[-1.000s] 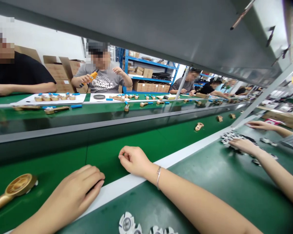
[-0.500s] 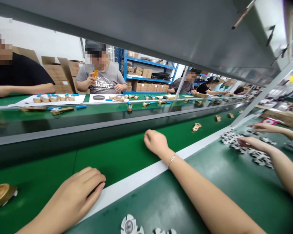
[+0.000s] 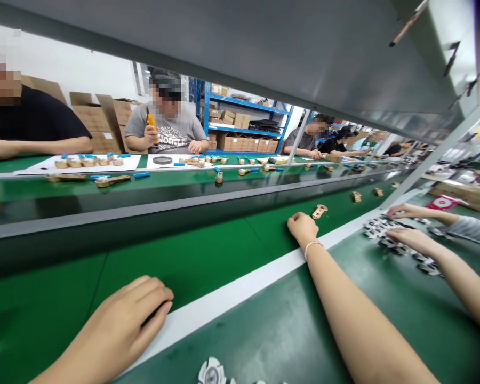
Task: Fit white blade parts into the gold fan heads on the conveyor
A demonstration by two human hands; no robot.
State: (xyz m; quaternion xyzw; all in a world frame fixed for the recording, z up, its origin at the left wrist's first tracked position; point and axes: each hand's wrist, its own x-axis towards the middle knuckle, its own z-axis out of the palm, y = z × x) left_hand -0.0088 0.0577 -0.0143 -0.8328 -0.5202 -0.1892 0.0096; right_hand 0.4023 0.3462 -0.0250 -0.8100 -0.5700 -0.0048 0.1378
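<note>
My left hand (image 3: 134, 314) rests palm down on the near edge of the green conveyor belt (image 3: 192, 256). Its fingers lie loosely side by side, the thumb a little apart, and no object shows in it. My right hand (image 3: 303, 228) reaches over the belt farther along, with a bracelet (image 3: 312, 244) at the wrist. Those fingers bend down and away, so their tips and anything under them are hidden. Just beyond it lies a gold-coloured part with a round opening (image 3: 320, 212). White notched discs (image 3: 212, 370) sit at the bottom edge on the green worktable (image 3: 256, 330).
Farther up the belt come more gold parts (image 3: 356, 197). At right, a co-worker's hands (image 3: 412, 237) work over a pile of notched discs (image 3: 378, 229). A slanted metal post (image 3: 408, 176) and a grey overhead panel (image 3: 240, 48) frame the space. People sit across the line.
My right hand has moved right and farther up the belt, close to the gold part. My left hand stays put. The gold roll-like piece at far left has slid almost out of view.
</note>
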